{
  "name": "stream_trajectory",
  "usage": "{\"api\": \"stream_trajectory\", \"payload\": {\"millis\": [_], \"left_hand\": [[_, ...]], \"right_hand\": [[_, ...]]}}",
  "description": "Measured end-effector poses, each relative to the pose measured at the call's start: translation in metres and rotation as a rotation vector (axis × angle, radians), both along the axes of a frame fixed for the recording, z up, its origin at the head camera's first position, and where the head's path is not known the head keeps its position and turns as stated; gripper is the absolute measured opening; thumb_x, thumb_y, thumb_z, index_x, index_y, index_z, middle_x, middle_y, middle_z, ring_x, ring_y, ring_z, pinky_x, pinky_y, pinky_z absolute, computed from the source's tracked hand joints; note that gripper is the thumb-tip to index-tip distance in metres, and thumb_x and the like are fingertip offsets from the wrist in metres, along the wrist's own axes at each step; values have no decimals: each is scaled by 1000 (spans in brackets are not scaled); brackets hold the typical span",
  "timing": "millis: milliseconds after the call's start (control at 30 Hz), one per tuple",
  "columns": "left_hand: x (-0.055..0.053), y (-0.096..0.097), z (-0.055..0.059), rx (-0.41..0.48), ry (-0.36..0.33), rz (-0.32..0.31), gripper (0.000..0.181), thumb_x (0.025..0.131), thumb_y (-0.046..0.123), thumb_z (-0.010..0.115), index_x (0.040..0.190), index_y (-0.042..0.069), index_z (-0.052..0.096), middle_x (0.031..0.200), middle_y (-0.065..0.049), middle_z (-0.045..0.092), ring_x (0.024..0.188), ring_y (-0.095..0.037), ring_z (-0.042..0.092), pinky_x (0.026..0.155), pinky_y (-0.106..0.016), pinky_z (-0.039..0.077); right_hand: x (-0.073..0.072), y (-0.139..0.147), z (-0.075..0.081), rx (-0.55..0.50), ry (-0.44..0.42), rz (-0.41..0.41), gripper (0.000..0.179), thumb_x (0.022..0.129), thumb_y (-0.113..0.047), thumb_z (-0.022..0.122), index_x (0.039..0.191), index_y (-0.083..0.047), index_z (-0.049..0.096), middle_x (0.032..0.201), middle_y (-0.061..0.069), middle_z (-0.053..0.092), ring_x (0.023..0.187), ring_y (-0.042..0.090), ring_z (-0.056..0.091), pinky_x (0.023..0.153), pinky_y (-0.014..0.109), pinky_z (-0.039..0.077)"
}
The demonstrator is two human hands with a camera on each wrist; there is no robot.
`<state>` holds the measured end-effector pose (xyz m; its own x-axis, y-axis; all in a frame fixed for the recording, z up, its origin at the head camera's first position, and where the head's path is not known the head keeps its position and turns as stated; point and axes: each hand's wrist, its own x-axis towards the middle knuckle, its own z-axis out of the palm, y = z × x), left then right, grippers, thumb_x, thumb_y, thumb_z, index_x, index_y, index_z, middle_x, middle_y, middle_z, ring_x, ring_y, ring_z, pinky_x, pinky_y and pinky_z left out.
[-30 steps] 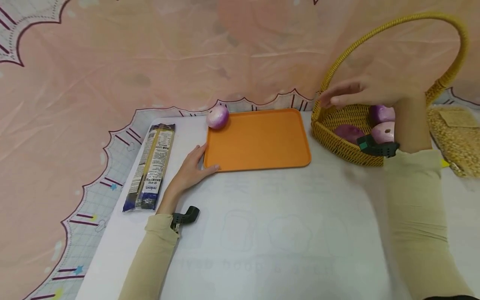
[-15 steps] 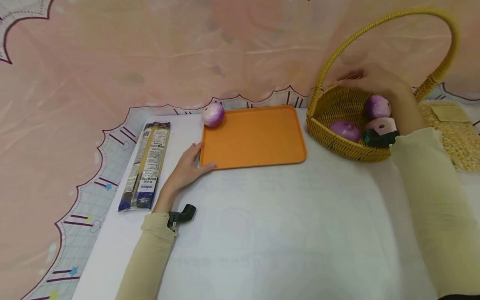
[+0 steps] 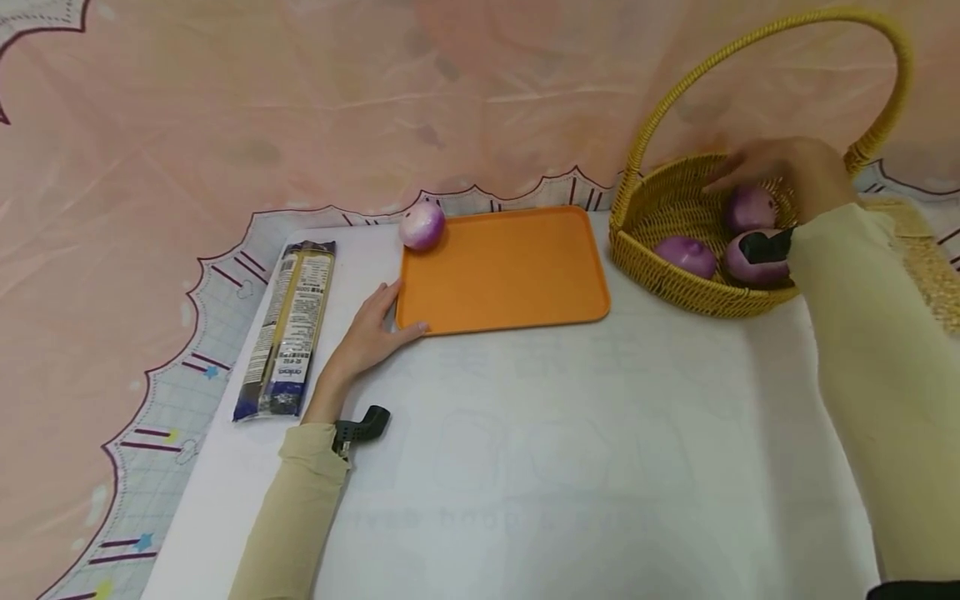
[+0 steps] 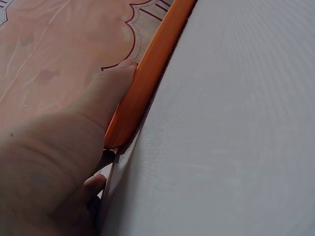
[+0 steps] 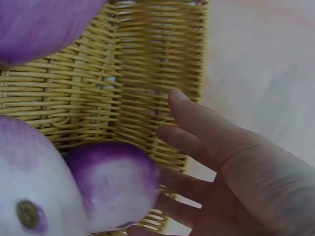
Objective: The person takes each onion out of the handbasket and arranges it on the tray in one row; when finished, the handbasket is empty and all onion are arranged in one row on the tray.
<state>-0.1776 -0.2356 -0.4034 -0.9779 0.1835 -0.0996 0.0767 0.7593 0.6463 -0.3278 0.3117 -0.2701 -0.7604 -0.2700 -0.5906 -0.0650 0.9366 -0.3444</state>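
Clock faces are centred on the container named, twelve being the far side. Orange tray point(image 3: 510, 267), one: left hand point(image 3: 367, 333) at its eight o'clock corner, thumb along the near rim, fingers on the nine o'clock side, wide span, touching. Tray onion point(image 3: 422, 226), one: ten o'clock corner, on or over the rim, which cannot be told; a knock to the tray could roll it off. Wicker basket point(image 3: 697, 302), one: beyond the tray's three o'clock edge, holding three onions, at two point(image 3: 750, 208), four point(image 3: 756, 275) and eight point(image 3: 686, 257) o'clock. Right hand point(image 3: 798, 169), over its one o'clock side: fingers loosely spread beside the two o'clock onion, grip wide, nothing enclosed; contact uncertain. Judged hazards: slick skin slipping from a shallow grasp; crowded neighbours being jostled; wrist or sleeve catching the tall handle point(image 3: 847, 15) and tipping the basket. Materials: tray smooth, seemingly plastic, rectangular, rounded corners, low lip; basket ribbed, yellow-brown weave, handle wrapped and arched; onions rounded, glossy, purple fading to white. Also listed: long packet point(image 3: 287, 333), printed film, at the tray's nine o'clock; bag of yellow kernels point(image 3: 933, 279), grainy, at the basket's three o'clock, partly sleeve-covered.
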Motion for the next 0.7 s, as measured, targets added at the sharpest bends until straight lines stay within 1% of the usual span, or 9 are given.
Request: {"api": "stream_trajectory", "payload": {"millis": [67, 167, 267, 300, 367, 467, 600, 633, 700], "left_hand": [[0, 1, -1, 5, -1, -3, 91, 87, 43, 70, 156, 12, 20, 162, -17, 17, 152, -33, 9, 122, -56, 12], [1, 2, -2, 6, -1, -9, 91, 87, 44, 70, 156, 13, 20, 162, -16, 17, 152, -33, 8, 122, -56, 12], [1, 2, -2, 2, 3, -7, 91, 86, 44, 70, 156, 13, 20, 162, -16, 18, 152, -33, 9, 122, -56, 12], [1, 2, -2, 0, 5, -6, 91, 86, 44, 70, 156, 13, 20, 162, -16, 18, 152, -33, 9, 122, -56, 12], [1, 1, -1, -4, 5, -5, 92, 86, 45, 70, 156, 14, 19, 162, -16, 17, 152, -33, 9, 122, -56, 12], [1, 0, -2, -8, 2, -5, 92, 86, 45, 69, 156, 14, 18, 163, -16, 16, 152, -33, 8, 122, -57, 12], [2, -1, -2, -9, -2, -7, 92, 87, 45, 69, 156, 14, 18, 163, -17, 16, 152, -33, 8, 121, -57, 12], [2, -1, -2, -10, -3, -7, 92, 87, 45, 69, 156, 14, 18, 163, -17, 16, 152, -34, 8, 121, -57, 12], [2, -1, -2, -9, -2, -6, 92, 87, 44, 69, 156, 13, 18, 162, -17, 16, 152, -34, 8, 122, -57, 12]], "right_hand": [[2, 1, -3, 1, 5, 10, 79, 97, -52, 46, 150, 2, 26, 156, 35, 6, 140, 58, 5, 110, 73, 12], [4, 4, -9, -29, -16, -22, 83, 97, -53, 46, 151, 5, 20, 155, 35, 6, 139, 58, 5, 110, 72, 13], [5, 8, -14, -61, -27, -31, 84, 97, -53, 44, 152, 5, 16, 155, 36, 6, 138, 59, 10, 109, 72, 20], [5, 9, -17, -76, -36, -50, 85, 97, -53, 44, 152, 4, 15, 156, 35, 7, 139, 58, 11, 109, 72, 21], [4, 12, -21, -77, -25, -41, 83, 97, -54, 43, 152, 3, 18, 155, 35, 9, 138, 58, 14, 107, 72, 23], [4, 16, -27, -104, -38, -51, 83, 97, -54, 44, 153, 1, 17, 156, 35, 9, 139, 56, 15, 108, 72, 24], [4, 20, -34, -158, -80, -87, 85, 97, -55, 43, 155, -2, 11, 157, 33, 3, 139, 53, 17, 107, 68, 31], [5, 21, -35, -166, -83, -94, 84, 97, -55, 42, 155, -3, 11, 158, 31, 7, 138, 50, 22, 106, 65, 34], [5, 21, -37, -199, -102, -128, 82, 97, -56, 43, 155, -5, 14, 151, 22, 31, 129, 36, 39, 102, 55, 42]]}}
